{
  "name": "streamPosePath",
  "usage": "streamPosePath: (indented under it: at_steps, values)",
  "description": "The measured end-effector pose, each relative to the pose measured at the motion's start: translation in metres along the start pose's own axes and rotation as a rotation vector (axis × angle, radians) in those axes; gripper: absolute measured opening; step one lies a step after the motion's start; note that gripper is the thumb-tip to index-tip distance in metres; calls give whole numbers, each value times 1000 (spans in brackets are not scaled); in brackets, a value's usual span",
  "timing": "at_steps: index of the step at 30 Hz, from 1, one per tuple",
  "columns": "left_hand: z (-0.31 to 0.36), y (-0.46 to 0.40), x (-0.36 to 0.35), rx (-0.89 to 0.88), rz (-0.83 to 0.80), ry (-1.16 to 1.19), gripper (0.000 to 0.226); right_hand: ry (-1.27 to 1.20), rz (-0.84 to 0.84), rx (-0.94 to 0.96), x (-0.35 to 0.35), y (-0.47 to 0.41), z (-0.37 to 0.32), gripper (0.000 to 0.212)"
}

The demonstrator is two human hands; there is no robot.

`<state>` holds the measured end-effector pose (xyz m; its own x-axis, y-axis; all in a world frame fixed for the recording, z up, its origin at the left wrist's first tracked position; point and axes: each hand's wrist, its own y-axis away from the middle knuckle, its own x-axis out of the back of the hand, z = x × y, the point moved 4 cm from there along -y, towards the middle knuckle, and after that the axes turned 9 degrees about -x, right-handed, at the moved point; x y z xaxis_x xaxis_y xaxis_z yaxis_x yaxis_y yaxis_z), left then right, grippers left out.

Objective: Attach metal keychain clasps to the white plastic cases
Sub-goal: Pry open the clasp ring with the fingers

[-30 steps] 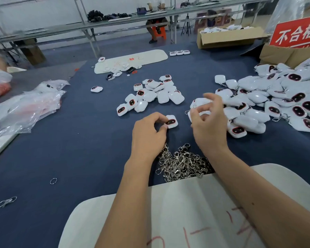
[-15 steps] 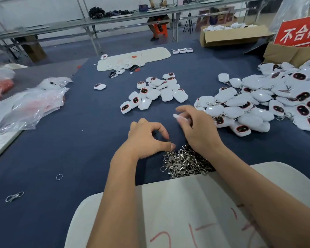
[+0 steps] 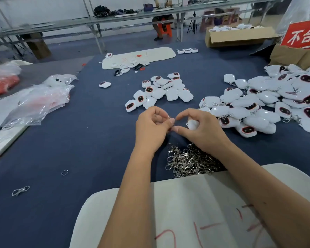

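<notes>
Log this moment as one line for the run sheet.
left hand: pinches keychain clasp | right hand: holds white case | stage: joining, above clasp pile

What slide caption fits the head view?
Left hand pinches a keychain clasp beside a white case held in the right hand.

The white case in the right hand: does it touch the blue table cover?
Apart. The head view shows the right hand holding the white case up, with the blue table cover lower behind it.
</notes>
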<state>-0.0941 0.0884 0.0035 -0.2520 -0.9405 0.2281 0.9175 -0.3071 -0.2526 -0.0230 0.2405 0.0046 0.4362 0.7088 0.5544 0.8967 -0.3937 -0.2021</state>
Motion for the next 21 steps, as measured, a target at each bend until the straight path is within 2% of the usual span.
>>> streamPosePath:
  at_steps: [2,5,14,21]
  values:
    - [1,1,-7,30,1,108,9,17,-12,0,-1,-1,3,14]
    - [-1,1,-11,54,-9,103,7,-2,9,-5,-1,-3,5,7]
    - [0,-5,-22,101,-33,268,15,-177,64,-18,5,-6,8,14]
    - [-1,-5,-20,42,16,219,7,-177,120,-48,6,-6,9,14]
